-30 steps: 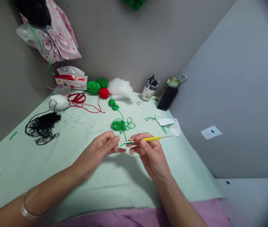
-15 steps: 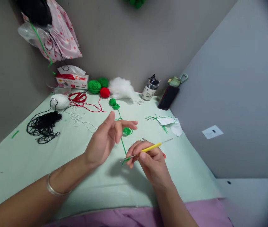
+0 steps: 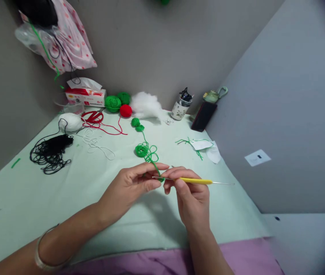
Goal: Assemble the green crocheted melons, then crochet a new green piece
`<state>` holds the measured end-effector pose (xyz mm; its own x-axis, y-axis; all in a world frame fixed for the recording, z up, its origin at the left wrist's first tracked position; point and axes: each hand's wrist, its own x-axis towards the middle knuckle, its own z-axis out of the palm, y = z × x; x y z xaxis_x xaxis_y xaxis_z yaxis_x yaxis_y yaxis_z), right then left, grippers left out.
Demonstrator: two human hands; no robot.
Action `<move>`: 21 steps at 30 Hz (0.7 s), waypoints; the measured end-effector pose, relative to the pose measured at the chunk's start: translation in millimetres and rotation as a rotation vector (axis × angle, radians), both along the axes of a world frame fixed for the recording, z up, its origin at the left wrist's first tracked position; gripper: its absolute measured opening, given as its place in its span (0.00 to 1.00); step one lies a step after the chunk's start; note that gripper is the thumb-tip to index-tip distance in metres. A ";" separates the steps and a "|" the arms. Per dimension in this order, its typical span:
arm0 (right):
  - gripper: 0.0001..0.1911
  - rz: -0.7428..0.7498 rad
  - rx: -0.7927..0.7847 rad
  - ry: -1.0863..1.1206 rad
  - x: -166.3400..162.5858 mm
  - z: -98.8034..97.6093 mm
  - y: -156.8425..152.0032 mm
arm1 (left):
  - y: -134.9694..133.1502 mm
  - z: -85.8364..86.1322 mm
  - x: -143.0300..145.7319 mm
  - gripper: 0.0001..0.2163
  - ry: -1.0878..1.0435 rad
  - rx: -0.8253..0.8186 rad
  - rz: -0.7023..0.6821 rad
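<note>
My right hand (image 3: 192,194) grips a crochet hook (image 3: 198,181) by its yellow handle, in a pencil-like hold. The hook lies nearly level, its left tip between the thumb and index finger of my left hand (image 3: 130,185). A small loop of green yarn (image 3: 162,179) sits on the metal shaft close to my right fingertips. From it the strand rises past my left index finger to a loose green coil (image 3: 141,150) on the table. My left fingers are curled around the strand, the rear ones partly hidden. A thin grey point shows just behind my right hand.
Green balls (image 3: 113,103), a red ball (image 3: 126,110), white stuffing (image 3: 146,106) and a tissue box (image 3: 93,97) line the wall. Black yarn (image 3: 55,149) and white yarn (image 3: 70,122) lie left. A jar (image 3: 180,109), a phone (image 3: 204,116) and white pieces (image 3: 202,144) are right.
My left hand has come down and right from above the table to the green yarn. My right hand has risen slightly, and the hook has turned nearly level.
</note>
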<state>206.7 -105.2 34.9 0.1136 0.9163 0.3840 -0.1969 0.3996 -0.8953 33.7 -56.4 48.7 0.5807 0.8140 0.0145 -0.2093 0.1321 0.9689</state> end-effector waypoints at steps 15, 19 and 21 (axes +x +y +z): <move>0.07 -0.001 -0.037 -0.026 -2.1 -1.5 -0.6 | -1.1 1.7 1.3 0.28 -0.043 -0.159 0.059; 0.08 -0.043 -0.014 -0.072 -3.4 1.8 -1.1 | -1.0 2.6 0.0 0.22 -0.045 -0.155 0.083; 0.09 -0.057 0.013 -0.112 -3.7 2.6 -2.1 | -1.5 1.5 0.3 0.22 -0.038 -0.158 0.090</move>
<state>203.0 -107.3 37.5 0.1214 0.9044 0.4091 -0.0724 0.4191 -0.9050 34.0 -57.9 50.2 0.5071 0.8564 -0.0969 -0.2628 0.2608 0.9289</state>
